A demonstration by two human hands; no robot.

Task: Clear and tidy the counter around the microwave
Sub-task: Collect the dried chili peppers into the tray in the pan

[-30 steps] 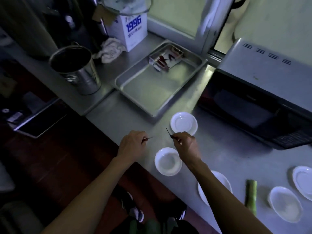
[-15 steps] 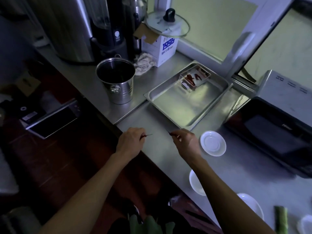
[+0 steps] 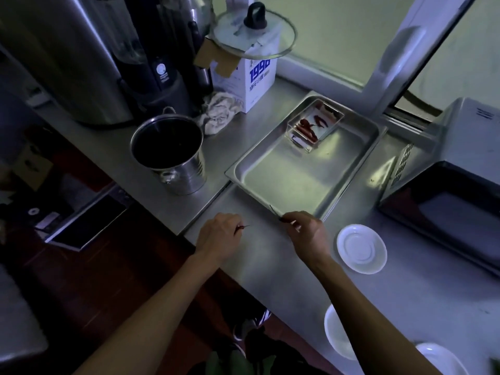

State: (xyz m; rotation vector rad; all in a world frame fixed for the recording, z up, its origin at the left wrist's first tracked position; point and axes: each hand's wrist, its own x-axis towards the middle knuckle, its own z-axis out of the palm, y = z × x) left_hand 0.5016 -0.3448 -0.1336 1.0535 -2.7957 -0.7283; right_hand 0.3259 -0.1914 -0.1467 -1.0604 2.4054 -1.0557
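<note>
The left hand (image 3: 219,236) pinched a small dark red sliver (image 3: 242,227), possibly a dried chilli, though the dim light made that hard to confirm. The right hand (image 3: 308,234) pinched a second thin dark piece (image 3: 274,211), its tip reaching over the near rim of the steel tray (image 3: 273,182). Both hands hovered above the steel counter (image 3: 259,255) near its front edge, a short gap between them.

Inside the tray, at its far corner, sat a clear box (image 3: 315,125) holding similar red pieces. The microwave (image 3: 454,190) stood to the right of the tray, and a white saucer (image 3: 361,249) lay on the counter just in front of it, close to the right wrist. Two more white dishes showed partly behind the right forearm near the bottom edge.

Left of the tray stood a steel bucket (image 3: 169,152), with a crumpled cloth (image 3: 219,110) behind it and a white carton (image 3: 253,82) printed "1996", topped by a glass lid (image 3: 253,33). A blender (image 3: 151,58) stood further back.
</note>
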